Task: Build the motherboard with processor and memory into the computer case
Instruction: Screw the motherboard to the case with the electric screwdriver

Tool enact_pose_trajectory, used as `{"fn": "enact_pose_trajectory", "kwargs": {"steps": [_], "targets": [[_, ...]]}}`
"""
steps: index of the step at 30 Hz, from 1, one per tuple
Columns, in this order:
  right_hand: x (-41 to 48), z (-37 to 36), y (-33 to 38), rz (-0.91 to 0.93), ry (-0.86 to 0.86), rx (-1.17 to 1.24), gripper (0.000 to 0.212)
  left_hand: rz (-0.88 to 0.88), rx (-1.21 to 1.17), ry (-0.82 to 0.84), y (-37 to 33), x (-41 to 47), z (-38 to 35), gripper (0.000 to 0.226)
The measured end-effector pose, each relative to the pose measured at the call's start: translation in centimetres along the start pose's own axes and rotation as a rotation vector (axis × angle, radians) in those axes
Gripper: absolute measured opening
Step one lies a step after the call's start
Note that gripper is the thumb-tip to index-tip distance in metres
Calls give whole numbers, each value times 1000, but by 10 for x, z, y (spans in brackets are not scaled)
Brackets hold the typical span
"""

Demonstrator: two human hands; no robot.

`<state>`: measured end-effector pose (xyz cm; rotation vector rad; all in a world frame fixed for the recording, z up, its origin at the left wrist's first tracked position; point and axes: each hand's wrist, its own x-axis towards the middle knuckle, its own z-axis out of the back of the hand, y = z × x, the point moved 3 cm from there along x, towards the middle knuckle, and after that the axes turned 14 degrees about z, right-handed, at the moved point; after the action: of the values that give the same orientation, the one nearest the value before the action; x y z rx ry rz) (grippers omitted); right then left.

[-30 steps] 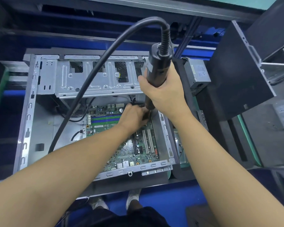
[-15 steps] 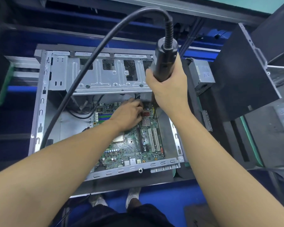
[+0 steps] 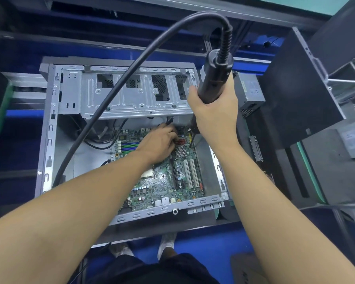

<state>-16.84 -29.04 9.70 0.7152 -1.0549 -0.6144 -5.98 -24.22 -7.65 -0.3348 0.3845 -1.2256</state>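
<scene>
Since a second ago the left hand (image 3: 158, 140) has slid off the middle of the motherboard (image 3: 162, 185) toward its far edge, uncovering the processor socket (image 3: 147, 173) and a finned heatsink (image 3: 180, 151). The right hand (image 3: 213, 115) and the electric screwdriver (image 3: 215, 78) it grips keep their place over the board's far right corner.

The motherboard lies flat on the floor of the open computer case (image 3: 49, 140). The left hand's fingers bend down at the board's far edge beside a black plug (image 3: 170, 120). The back of the hand hides the fingertips, so whether they pinch anything cannot be told. The right hand's fingers wrap fully round the screwdriver's black barrel, held upright with its bit pointing down near the board's right edge. Whether the tip meets a screw is too small to make out.

The left forearm covers the board's near left part. A thick black cord (image 3: 111, 99) arcs from the tool's top over the drive cage (image 3: 135, 95). A power supply (image 3: 250, 93) sits just right of the case.
</scene>
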Motion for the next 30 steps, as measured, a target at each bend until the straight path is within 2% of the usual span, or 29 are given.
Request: {"fn": "enact_pose_trajectory", "kwargs": {"steps": [5, 16, 24, 28, 30], "targets": [[3, -1, -1, -30, 39, 9, 31, 25, -82, 92, 4, 1, 4, 43], [2, -1, 1, -88, 59, 33, 27, 107, -73, 65, 14, 6, 8, 53], [5, -3, 3, -68, 129, 20, 20, 102, -83, 29, 8, 0, 16, 47], [16, -2, 26, 29, 160, 60, 25, 126, -164, -84, 1, -6, 32, 35], [26, 0, 46, 93, 156, 70, 26, 185, -234, -99, -4, -6, 42, 36]]}}
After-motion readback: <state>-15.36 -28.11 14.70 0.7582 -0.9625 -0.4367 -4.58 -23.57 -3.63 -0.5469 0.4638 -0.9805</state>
